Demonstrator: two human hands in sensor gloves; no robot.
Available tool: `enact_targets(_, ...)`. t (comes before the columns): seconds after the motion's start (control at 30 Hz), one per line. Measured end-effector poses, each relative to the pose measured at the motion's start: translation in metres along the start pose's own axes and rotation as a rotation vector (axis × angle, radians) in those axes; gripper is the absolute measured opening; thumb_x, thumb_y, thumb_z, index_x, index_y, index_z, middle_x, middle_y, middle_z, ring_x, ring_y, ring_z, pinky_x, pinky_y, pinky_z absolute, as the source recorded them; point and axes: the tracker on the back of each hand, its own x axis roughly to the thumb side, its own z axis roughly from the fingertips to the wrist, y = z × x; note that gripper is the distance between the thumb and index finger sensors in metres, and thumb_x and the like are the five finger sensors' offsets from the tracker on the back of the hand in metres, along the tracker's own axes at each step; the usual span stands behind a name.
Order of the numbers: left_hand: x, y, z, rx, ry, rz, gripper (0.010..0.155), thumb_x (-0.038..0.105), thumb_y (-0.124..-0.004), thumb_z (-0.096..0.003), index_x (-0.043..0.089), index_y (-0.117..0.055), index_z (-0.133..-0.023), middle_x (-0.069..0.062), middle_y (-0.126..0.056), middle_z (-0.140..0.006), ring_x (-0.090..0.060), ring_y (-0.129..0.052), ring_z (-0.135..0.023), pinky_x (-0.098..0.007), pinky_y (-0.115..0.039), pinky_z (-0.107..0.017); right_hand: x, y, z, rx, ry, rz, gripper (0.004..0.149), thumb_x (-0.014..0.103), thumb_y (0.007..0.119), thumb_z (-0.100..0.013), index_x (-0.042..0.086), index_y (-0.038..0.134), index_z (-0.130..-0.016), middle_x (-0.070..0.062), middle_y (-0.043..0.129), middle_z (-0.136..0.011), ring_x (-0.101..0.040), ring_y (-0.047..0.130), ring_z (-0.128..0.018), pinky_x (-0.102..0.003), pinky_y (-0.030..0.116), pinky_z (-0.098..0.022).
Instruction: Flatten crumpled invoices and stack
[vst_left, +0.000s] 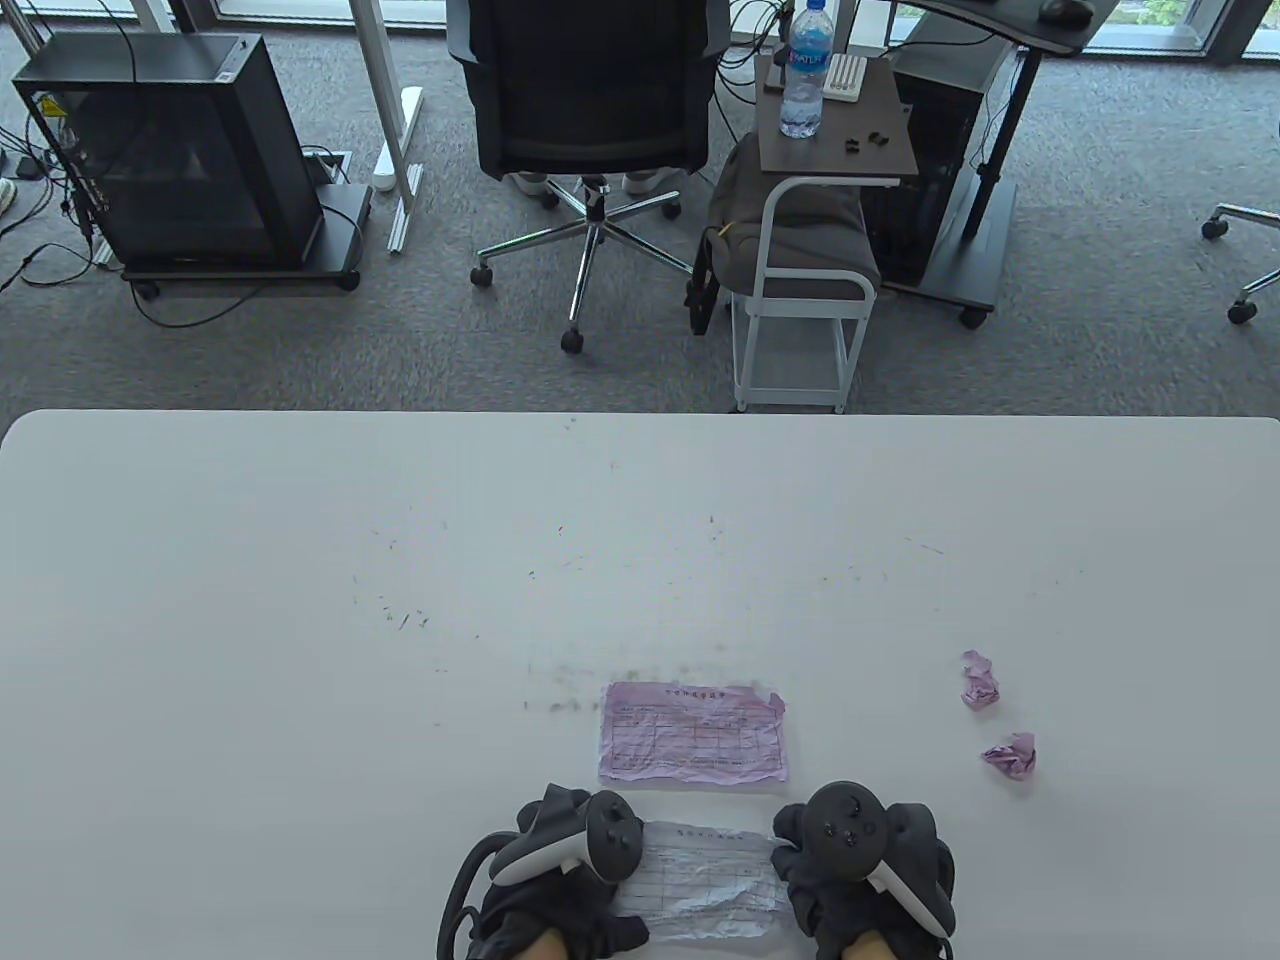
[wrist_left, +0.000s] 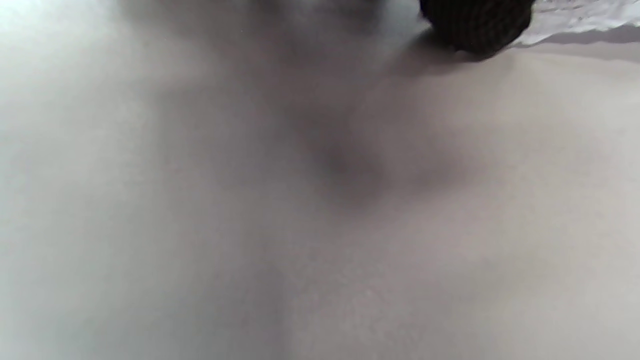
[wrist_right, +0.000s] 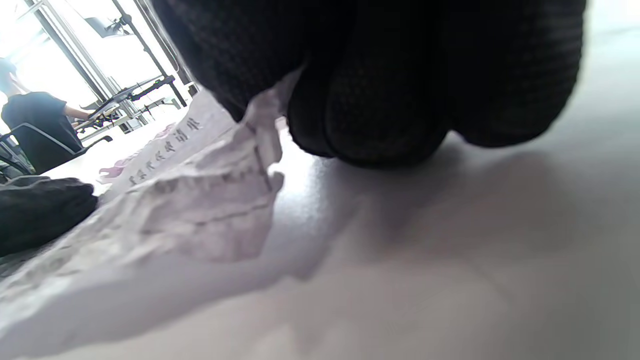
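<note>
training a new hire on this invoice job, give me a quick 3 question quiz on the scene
1. True or false: the flattened pink invoice lies farther from the person than the white invoice.
2. How many crumpled pink balls wait on the table? A) one B) two C) four
3. Fill in: the left hand and right hand hold the white invoice at its two ____.

Key: 1. true. 2. B: a far ball and a near ball, both right of the hands. 3. ends; the right wrist view shows the right fingers gripping the paper's edge.
</note>
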Motion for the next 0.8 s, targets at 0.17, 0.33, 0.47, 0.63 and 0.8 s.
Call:
enact_targets(0.17,-0.001,0.000,0.000,0.003,-0.004,0.016,0.086,0.053,-0.068,-0.0562,0.030,-0.001,-0.104,-0.017,0.022,-0.097,-0.061,0.016,-0.087,-0.072,-0.016,-0.062,-0.001,-0.007,0.002,-0.042,0.048,0.010,0.043,0.021,0.085,-0.047,0.012,0.074,-0.087,-0.017,0.092,-0.070,-0.029,0.098,-0.047,-0.043,0.089,-0.031)
enact_targets(0.33,-0.002,0.000,0.000,0.003,-0.001,0.020,0.086,0.053,-0.068,-0.0558,0.030,0.000,-0.103,-0.016,0.022,-0.096,-0.060,0.016,-0.086,-0.072,-0.015,-0.062,0.004,-0.019,0.007,-0.144,-0.021,-0.046,0.051,0.026,0.084,-0.048,0.009,0.066,-0.092,-0.025,0.081,-0.082,-0.035,0.091,-0.058,-0.046,0.088,-0.035)
enact_targets(0.47,-0.002,0.001,0.000,0.008,-0.001,0.024,0.088,0.053,-0.069,-0.0554,0.028,0.001,-0.103,-0.016,0.022,-0.097,-0.061,0.016,-0.086,-0.072,-0.016,-0.061,0.034,-0.026,0.017,-0.168,-0.307,-0.088,0.051,0.032,0.083,-0.048,0.012,0.066,-0.092,-0.025,0.076,-0.086,-0.037,0.088,-0.063,-0.047,0.087,-0.037)
enact_targets(0.63,-0.003,0.001,0.000,0.007,-0.008,0.039,0.089,0.052,-0.070,-0.0555,0.028,0.001,-0.103,-0.016,0.022,-0.097,-0.060,0.017,-0.085,-0.072,-0.014,-0.061,0.070,0.005,0.021,0.106,-0.572,0.009,0.047,0.033,0.080,-0.050,0.013,0.068,-0.091,-0.024,0.067,-0.094,-0.041,0.081,-0.073,-0.052,0.083,-0.045)
enact_targets(0.8,-0.003,0.001,0.000,0.006,-0.009,0.041,0.089,0.052,-0.070,-0.0555,0.027,0.000,-0.104,-0.016,0.021,-0.097,-0.061,0.017,-0.085,-0.073,-0.015,-0.061,0.092,0.034,0.029,0.267,-0.705,0.233,0.042,0.026,0.078,-0.051,0.015,0.069,-0.090,-0.019,0.064,-0.098,-0.041,0.076,-0.079,-0.053,0.078,-0.053)
